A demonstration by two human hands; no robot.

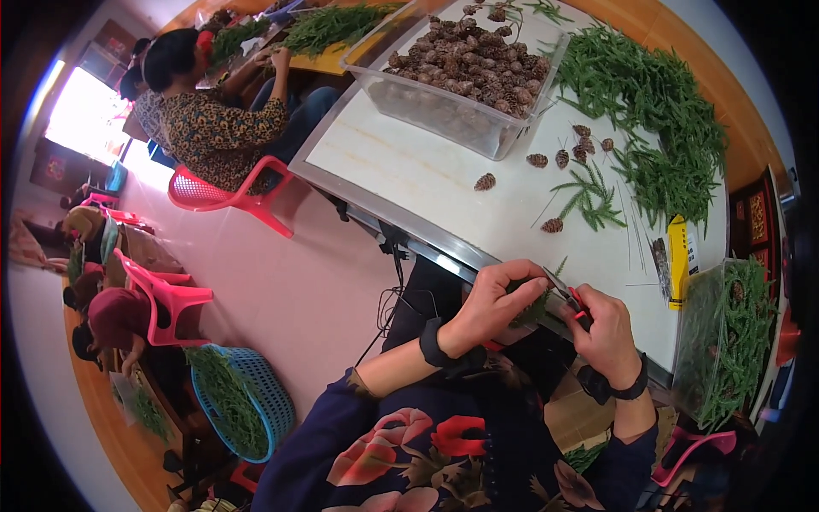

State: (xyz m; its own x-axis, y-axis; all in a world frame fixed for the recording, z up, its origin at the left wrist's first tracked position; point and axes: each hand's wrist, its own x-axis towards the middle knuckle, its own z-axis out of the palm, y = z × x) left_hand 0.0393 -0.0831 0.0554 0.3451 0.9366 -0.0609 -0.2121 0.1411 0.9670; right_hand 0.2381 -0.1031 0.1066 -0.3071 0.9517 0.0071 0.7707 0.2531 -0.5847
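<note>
My left hand [495, 309] is closed in a pinch on a green artificial sprig [533, 309], its tip rising above the table edge. In my right hand [607, 333] is a pair of pliers [573, 300] with red-and-black handles. Their metal jaws point up and left, close to the left thumb and the sprig. Whether the jaws touch the sprig I cannot tell. Beyond my hands, a pine cone [552, 225] lies beside a loose green sprig [590, 198] on the white table [384, 162]. Several more cones are scattered farther back.
A clear plastic bin [452, 119] heaped with pine cones stands at the back. Green sprigs [657, 111] pile up at right, near thin wires [631, 230] and a yellow packet [676, 260]. A clear box [704, 341] holds more greenery. A blue basket [277, 388] and a seated person [213, 128] are left.
</note>
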